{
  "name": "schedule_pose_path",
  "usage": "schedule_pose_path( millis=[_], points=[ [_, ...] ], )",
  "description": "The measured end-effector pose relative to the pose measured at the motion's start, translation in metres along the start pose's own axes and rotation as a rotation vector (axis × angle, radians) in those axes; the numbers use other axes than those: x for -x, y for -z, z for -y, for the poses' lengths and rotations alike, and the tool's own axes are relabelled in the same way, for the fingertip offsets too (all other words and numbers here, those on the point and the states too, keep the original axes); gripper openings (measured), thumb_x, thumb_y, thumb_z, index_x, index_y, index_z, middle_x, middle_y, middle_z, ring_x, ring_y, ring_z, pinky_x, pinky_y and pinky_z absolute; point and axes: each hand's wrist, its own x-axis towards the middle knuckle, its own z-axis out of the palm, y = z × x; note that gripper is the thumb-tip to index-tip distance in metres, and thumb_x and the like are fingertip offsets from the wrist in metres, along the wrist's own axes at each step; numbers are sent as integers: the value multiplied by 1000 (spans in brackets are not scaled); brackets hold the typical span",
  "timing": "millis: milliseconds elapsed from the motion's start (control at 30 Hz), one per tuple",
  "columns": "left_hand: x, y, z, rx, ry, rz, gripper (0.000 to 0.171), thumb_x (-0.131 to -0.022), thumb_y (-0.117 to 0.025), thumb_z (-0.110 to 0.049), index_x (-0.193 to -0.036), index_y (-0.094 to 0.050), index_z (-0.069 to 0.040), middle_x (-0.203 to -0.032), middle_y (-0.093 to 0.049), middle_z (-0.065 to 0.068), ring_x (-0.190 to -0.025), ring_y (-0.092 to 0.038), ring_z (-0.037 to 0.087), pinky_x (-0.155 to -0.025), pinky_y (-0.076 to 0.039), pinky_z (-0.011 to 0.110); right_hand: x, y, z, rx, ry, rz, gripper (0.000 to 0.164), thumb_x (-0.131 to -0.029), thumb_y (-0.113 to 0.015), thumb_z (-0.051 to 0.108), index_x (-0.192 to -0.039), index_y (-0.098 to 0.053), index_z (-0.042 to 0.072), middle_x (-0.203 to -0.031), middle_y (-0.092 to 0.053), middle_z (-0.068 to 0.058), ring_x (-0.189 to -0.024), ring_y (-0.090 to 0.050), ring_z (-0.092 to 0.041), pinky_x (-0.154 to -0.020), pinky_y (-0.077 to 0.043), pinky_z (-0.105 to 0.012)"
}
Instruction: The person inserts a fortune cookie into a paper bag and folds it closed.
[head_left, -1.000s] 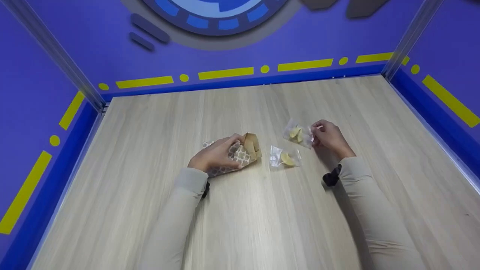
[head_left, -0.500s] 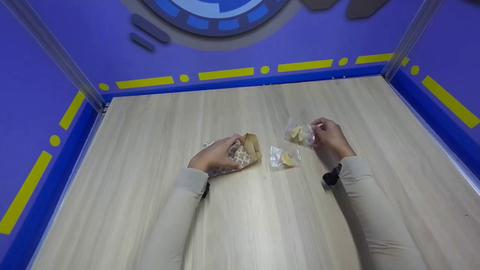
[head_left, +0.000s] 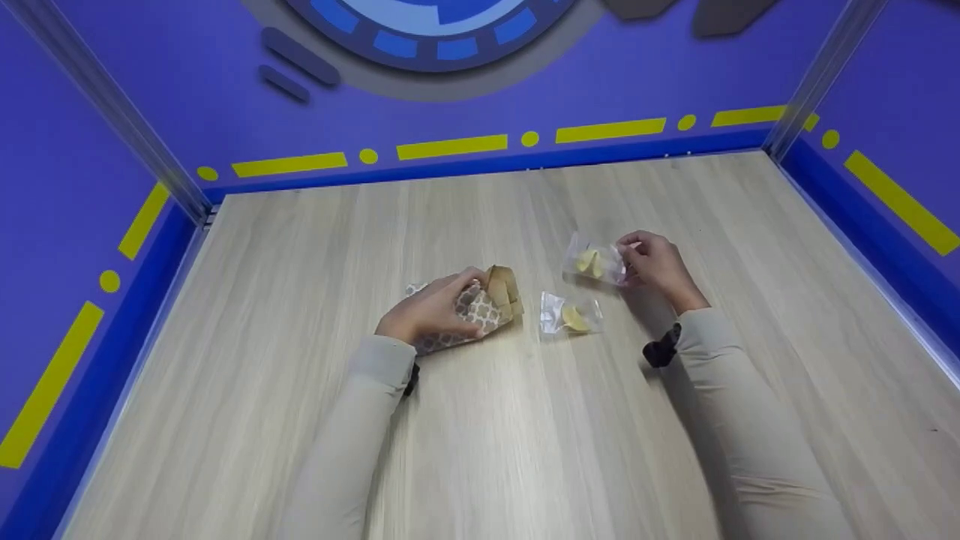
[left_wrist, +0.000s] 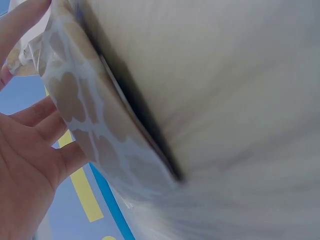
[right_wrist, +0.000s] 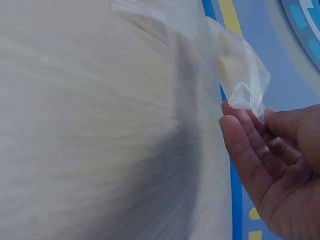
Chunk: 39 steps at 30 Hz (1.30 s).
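My left hand (head_left: 439,307) grips a paper bag (head_left: 487,309) with a white and brown lattice pattern. The bag lies on its side, its brown inner paper showing at the mouth, which faces right. In the left wrist view, fingers and thumb span the patterned bag (left_wrist: 95,110). My right hand (head_left: 660,268) pinches one end of a clear wrapper holding a fortune cookie (head_left: 589,262). That packet (right_wrist: 245,70) hangs off the tabletop in the right wrist view. A second wrapped fortune cookie (head_left: 574,318) lies on the table between the bag and my right hand.
The wood-grain table (head_left: 480,450) is bounded by a blue-purple back wall (head_left: 450,120) and side walls with yellow marks. Metal posts (head_left: 814,79) stand at the rear corners. A dark wrist device (head_left: 661,349) sits below my right hand.
My right hand has shifted slightly toward the back wall and left, carrying the pinched fortune cookie packet with it. The left hand, the bag and the other packet stay put.
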Motion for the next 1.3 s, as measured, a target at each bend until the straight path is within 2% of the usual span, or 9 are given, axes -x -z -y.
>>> schedule_pose_path(
  millis=[267, 533, 800, 1000, 1300],
  points=[
    [0, 0, 0, -8, -8, -3, 69, -72, -84, -31, -127, -42, -30, -141, -50, 3, -132, -46, 25, -106, -41, 44, -2, -2, 4, -44, 7, 19, 28, -99, -50, 12, -119, -57, -7, -81, -63, -8, -63, -63, -8, -62, -58, -29],
    [1, 1, -1, 0, -1, -2, 69, -72, -84, -31, -127, -43, -29, -140, -51, 3, -132, -46, 25, -105, -41, 43, -5, -7, 10, -8, 21, 28, 26, -99, -51, 11, -117, -60, -4, -76, -61, -5, -62, -62, -7, -58, -56, -25],
    [2, 4, 3, -35, 9, -8, 70, -73, -82, -29, -130, -43, -28, -129, -56, 2, -113, -55, 20, -96, -47, 42, -7, -13, 19, 16, 10, 52, 27, -99, -50, 12, -118, -59, -5, -78, -59, -7, -62, -60, -7, -61, -57, -27],
    [3, 6, 4, -21, 13, -10, 68, -73, -82, -30, -129, -43, -28, -127, -57, 0, -112, -55, 19, -96, -46, 42, -8, -17, 27, 6, 1, 79, 28, -100, -50, 14, -120, -58, -5, -83, -61, -9, -65, -60, -7, -59, -55, -22],
    [4, 5, 5, 3, -1, -18, 67, -73, -83, -30, -128, -43, -27, -129, -56, 1, -116, -55, 20, -98, -46, 42, -12, -26, 36, 22, 19, 100, 27, -100, -50, 12, -120, -59, -2, -85, -61, -11, -66, -61, -10, -59, -56, -24]
  ],
)
